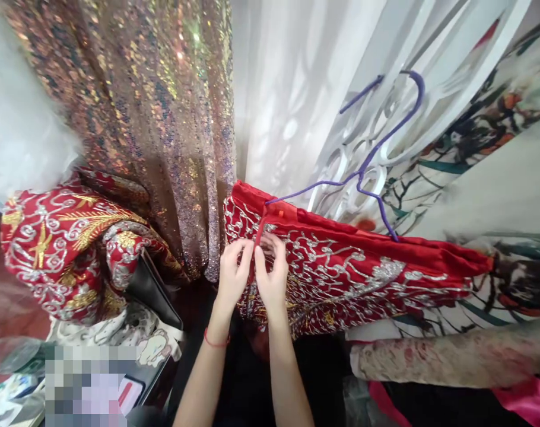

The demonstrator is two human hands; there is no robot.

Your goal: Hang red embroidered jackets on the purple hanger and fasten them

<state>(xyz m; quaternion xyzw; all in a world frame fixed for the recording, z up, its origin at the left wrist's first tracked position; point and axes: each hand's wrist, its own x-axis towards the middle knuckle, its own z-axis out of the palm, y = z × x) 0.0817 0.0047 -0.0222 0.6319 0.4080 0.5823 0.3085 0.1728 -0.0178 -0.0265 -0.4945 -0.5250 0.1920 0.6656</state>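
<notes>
A red skirt (363, 261) with silver embroidery hangs by its waistband from a purple hanger (367, 160), whose hook is over a white openwork frame. My left hand (235, 267) pinches the edge of a narrow vertical opening below the waistband, near the skirt's left end. Right beside it, my right hand (271, 267) has thumb and fingers drawn together on the same opening. The fingertips of both hands nearly meet. Any small fastener between them is too small to make out. A red strip of cloth runs from the waistband down to the fingers.
At left, a red garment with gold and silver embroidery (74, 237) lies heaped beside a black flat item (154, 290). A sequined curtain-like cloth (163, 118) hangs behind. The white frame (466, 77) stands at upper right. A phone (131, 394) and a bottle (16, 354) lie lower left.
</notes>
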